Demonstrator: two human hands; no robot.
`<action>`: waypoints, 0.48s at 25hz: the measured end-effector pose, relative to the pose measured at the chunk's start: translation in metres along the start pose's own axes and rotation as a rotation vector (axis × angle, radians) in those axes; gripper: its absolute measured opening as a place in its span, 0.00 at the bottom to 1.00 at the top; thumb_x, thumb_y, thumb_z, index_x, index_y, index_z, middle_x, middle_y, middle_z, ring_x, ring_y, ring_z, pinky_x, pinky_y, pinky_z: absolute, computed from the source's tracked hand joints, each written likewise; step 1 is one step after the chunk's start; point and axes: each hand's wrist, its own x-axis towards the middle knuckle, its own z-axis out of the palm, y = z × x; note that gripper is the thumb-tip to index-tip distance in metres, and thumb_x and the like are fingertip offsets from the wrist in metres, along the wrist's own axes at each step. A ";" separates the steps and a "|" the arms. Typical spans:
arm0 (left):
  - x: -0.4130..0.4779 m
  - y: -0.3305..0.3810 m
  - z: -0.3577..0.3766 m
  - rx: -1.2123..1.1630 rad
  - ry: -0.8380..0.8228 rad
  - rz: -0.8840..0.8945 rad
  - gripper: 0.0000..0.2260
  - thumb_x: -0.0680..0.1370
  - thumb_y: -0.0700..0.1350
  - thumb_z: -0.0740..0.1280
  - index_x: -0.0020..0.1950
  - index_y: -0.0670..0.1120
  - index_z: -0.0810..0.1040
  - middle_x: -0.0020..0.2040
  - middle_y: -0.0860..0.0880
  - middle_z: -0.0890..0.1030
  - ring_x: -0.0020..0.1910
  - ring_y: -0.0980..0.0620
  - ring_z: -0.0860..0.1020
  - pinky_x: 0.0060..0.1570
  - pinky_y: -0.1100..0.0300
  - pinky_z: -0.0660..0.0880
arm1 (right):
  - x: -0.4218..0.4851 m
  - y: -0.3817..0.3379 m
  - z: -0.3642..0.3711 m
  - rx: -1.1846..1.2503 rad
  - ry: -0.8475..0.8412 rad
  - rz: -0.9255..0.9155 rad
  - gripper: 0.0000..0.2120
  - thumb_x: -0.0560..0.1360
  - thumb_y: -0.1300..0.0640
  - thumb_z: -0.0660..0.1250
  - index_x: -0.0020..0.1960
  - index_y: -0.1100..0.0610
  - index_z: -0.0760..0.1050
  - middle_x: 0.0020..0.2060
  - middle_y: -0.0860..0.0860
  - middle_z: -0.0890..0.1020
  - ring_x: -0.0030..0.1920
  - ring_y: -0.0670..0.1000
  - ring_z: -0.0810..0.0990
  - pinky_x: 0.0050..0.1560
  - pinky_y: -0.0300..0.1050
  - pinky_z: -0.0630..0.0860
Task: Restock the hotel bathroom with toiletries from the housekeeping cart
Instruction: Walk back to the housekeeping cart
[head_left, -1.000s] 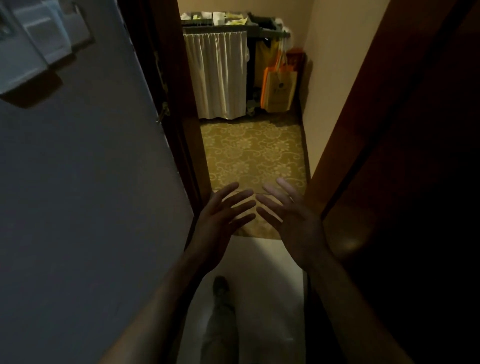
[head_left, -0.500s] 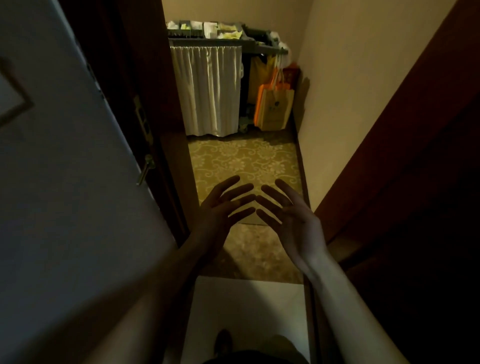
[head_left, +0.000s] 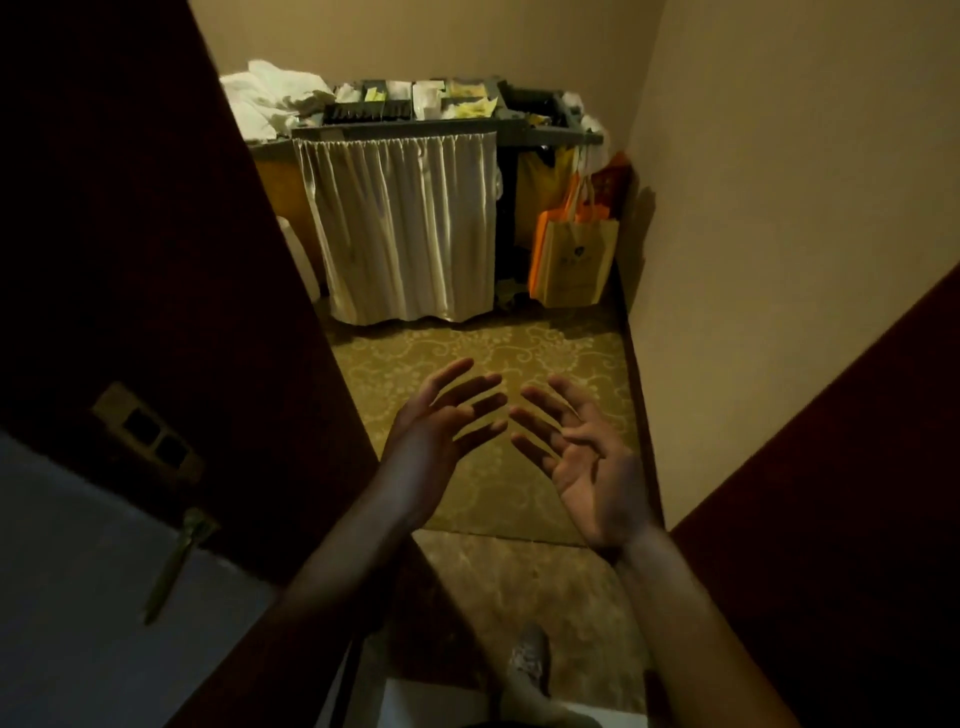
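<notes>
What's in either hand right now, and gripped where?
Nothing is held. The left hand and the right hand are both empty with fingers spread, raised over the carpet, well short of the housekeeping cart.

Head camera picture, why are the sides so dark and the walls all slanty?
In the head view, dim yellowish light reaches the cart and carpet, while the brown wood on the left sits in shadow; the wide lens makes the wall lean.

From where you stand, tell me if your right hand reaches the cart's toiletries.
Probably not: the right hand hovers over carpet, short of the toiletries on the cart; nothing blocks the way.
</notes>
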 end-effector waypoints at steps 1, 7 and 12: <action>0.027 0.004 0.003 -0.003 0.012 0.006 0.24 0.77 0.33 0.61 0.74 0.43 0.70 0.65 0.40 0.81 0.64 0.39 0.80 0.57 0.47 0.81 | 0.025 -0.009 -0.004 -0.004 -0.012 0.010 0.27 0.76 0.61 0.58 0.75 0.54 0.67 0.67 0.56 0.79 0.67 0.59 0.79 0.59 0.51 0.79; 0.155 0.025 0.015 0.008 -0.006 0.043 0.24 0.78 0.34 0.63 0.74 0.45 0.69 0.68 0.40 0.79 0.67 0.40 0.78 0.58 0.48 0.79 | 0.160 -0.066 -0.016 -0.023 -0.100 0.048 0.27 0.75 0.62 0.58 0.75 0.54 0.67 0.67 0.56 0.80 0.67 0.58 0.79 0.60 0.51 0.80; 0.246 0.039 0.011 0.002 0.079 0.028 0.24 0.77 0.36 0.65 0.73 0.47 0.73 0.66 0.42 0.81 0.66 0.41 0.80 0.55 0.49 0.81 | 0.255 -0.093 -0.023 -0.025 -0.137 0.065 0.28 0.75 0.62 0.58 0.75 0.55 0.67 0.68 0.57 0.79 0.68 0.60 0.78 0.61 0.52 0.79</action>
